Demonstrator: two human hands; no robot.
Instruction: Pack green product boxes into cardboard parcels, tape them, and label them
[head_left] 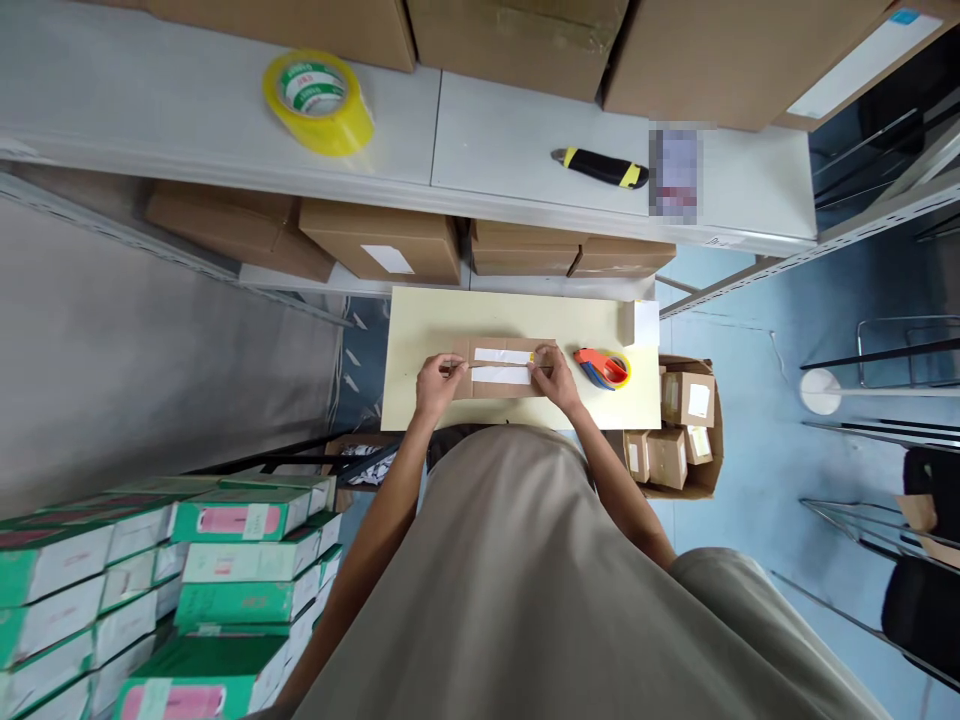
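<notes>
Tabletop (420, 322), left hand (440, 382), right hand (556, 380), both pinching cardboard box (502, 390) (seemingly flaps).

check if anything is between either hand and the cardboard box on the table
Nothing visible does: the left hand and right hand reach opposite ends of the cardboard box, fingers over its top. The orange-and-blue tape dispenser lies beyond the right hand, not between.
</notes>
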